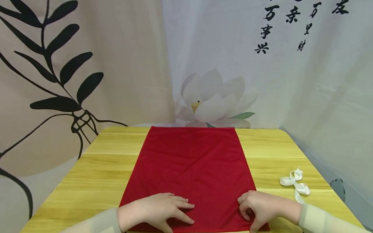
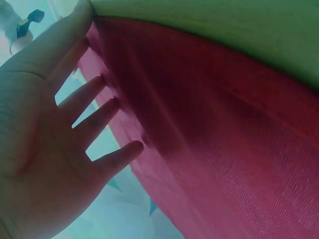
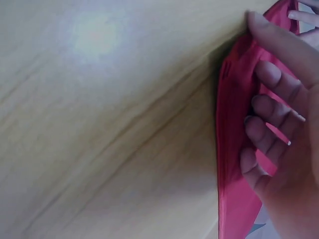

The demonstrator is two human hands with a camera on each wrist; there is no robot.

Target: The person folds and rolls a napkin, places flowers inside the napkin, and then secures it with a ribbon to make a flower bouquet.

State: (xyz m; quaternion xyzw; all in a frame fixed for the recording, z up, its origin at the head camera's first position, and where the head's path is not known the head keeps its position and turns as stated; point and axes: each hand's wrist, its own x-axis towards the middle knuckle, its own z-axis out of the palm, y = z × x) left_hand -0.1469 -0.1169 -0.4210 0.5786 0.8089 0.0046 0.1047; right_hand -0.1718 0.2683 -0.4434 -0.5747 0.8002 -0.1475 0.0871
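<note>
A smooth red cloth (image 1: 192, 161) lies spread on the wooden table, its near edge toward me. My left hand (image 1: 158, 208) rests on the cloth's near left part with fingers spread. In the left wrist view, the fingertips of that left hand (image 2: 55, 134) touch the cloth (image 2: 214, 134). My right hand (image 1: 260, 208) is at the near right corner, fingers bent and fingertips down on the fabric. In the right wrist view, the thumb of the right hand (image 3: 289, 124) reaches past the edge of the cloth (image 3: 234, 124), apart from the bent fingers.
A white ribbon (image 1: 295, 184) lies loosely curled on the right side of the yellow wooden table (image 1: 96, 184). Behind the table hangs a light curtain (image 1: 137, 64) printed with dark leaves, a lotus flower and black characters.
</note>
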